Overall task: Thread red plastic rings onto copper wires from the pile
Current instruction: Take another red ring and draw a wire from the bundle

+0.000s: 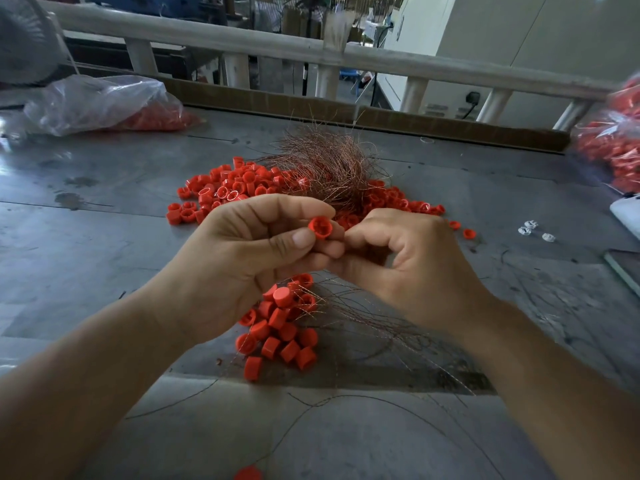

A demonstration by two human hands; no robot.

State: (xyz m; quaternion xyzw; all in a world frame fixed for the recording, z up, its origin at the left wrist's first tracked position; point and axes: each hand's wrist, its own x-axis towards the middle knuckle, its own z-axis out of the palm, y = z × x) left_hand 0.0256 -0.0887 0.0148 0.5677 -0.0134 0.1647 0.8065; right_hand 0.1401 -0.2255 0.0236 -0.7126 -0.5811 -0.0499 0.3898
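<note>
Soft daylight comes in from beyond the railing (381, 60), so the grey table (104, 237) stays dim, with a dull sheen and faint shadows. The rings (277, 327) at centre are sharp. The wide lens bows the railing and blurs the edges, most at the right-hand bag (613, 147).

A small factory workshop.
A scuffed metal counter (104, 244) bears heaped red plastic rings (235, 185), tangled copper wires (329, 161) and clear bags (97, 98) of more red parts; a pale railing (415, 65) and a machine cabinet (519, 39) stand behind.
</note>
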